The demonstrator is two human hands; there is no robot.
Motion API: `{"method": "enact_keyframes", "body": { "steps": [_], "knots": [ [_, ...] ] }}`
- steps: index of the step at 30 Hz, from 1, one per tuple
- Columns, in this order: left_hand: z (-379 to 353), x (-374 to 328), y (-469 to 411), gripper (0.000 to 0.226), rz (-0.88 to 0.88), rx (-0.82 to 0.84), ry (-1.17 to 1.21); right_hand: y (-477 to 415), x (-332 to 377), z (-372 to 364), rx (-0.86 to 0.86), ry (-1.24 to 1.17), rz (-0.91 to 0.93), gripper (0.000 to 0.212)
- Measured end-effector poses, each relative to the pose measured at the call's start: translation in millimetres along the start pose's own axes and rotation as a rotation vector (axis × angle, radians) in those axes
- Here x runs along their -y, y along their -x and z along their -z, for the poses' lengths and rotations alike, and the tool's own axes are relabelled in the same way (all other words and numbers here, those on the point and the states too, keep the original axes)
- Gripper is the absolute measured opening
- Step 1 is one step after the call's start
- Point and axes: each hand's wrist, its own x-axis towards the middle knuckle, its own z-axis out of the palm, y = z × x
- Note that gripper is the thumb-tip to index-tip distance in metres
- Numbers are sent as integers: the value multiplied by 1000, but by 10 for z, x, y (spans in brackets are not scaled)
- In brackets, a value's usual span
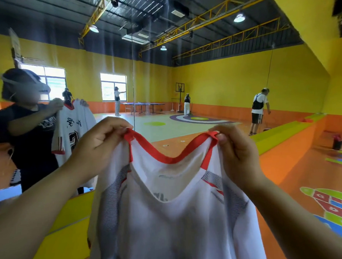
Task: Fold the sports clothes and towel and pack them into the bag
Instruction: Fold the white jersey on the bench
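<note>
Yellow-walled gym, orange floor (pixel 286 163). White jersey (pixel 171 218) with red neck trim held up in the air at chest height, hanging straight down — left hand (pixel 99 141) pinches its left shoulder strap, right hand (pixel 234 151) pinches the right strap, fingers curled on fabric. Another person (pixel 27 125) at left holds up a similar white jersey (pixel 73 130). Ping-pong table (pixel 145 105) far back.
</note>
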Motion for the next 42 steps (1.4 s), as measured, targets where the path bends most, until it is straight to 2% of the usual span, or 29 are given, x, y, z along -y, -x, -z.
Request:
{"method": "enact_keyframes", "body": {
  "steps": [3, 10, 12, 16, 17, 20, 21, 25, 27, 29, 31, 33, 35, 38, 40, 42],
  "knots": [
    [-178, -5, -17, 47, 14, 41, 102, 8, 44, -82, 84, -66, 25, 16],
    [-84, 200, 15, 13, 285, -73, 206, 71, -276, 29, 116, -15, -200, 9],
    [-8, 260, 61, 21, 372, -28, 143, 98, -387, 87, 166, 55, -245, 10],
    [49, 316, 163, 11, 473, 94, -18, 169, -575, 97, 262, 176, -325, 13],
    [34, 326, 167, 8, 455, 83, -32, 188, -597, 78, 252, 189, -338, 16],
    [-27, 299, 157, 43, 327, -38, -43, 223, -577, 13, 128, 197, -317, 18],
    [-36, 287, 150, 47, 283, -74, -48, 227, -551, -3, 68, 184, -287, 18],
    [-69, 167, 154, 39, 173, -177, 104, 220, -427, -19, -141, 137, -75, 21],
    [-84, 94, 166, 41, 118, -189, 163, 191, -361, -32, -190, 81, -24, 22],
    [-115, 16, 167, 28, 70, -163, 197, 155, -293, -59, -207, 50, 2, 22],
    [-161, -36, 167, 10, 65, -120, 295, 131, -233, -103, -199, 19, 19, 24],
    [-211, -50, 166, 14, 95, -102, 382, 107, -162, -173, -166, -41, 6, 34],
    [-274, -51, 150, 14, 107, -51, 404, 98, -110, -262, -90, -122, -36, 30],
    [-344, -12, 134, 15, 142, 58, 275, 123, -71, -409, 61, -244, -82, 14],
    [-385, 21, 114, 10, 172, 91, 130, 143, -55, -498, 146, -288, -87, 11],
    [-431, 14, 98, 12, 235, 116, 123, 163, -49, -575, 197, -320, -113, 9]
  ]
}}
